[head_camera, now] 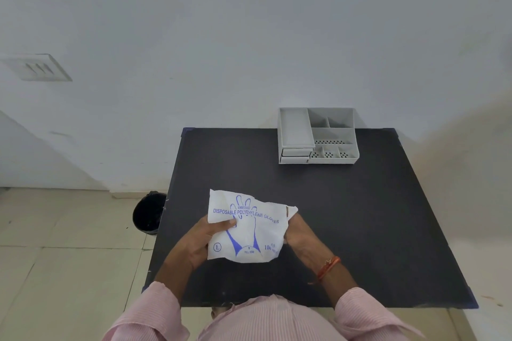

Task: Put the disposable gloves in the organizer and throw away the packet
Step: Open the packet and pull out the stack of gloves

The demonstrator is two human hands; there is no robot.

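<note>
Head view looks down on a dark table (360, 216) set against a pale wall. Above the middle of the table's near half, both hands hold a white packet (249, 230) printed in blue with a glove outline and "DISPOSABLE POLYETHYLENE GLOVES". The left hand (206, 238) grips the packet's left edge, thumb lying across the printed front. The right hand (297, 232) is closed on the packet's right edge, where the top corner looks torn or folded; an orange thread band (328, 267) circles that wrist. Pink striped sleeves (155, 310) cover both forearms. At the table's far edge, right of centre, stands a grey organizer (293, 130) with one long compartment on its left and several smaller ones on its right, all seemingly bare. On the tiled floor just beside the table's left edge sits a black bin (148, 213).
</note>
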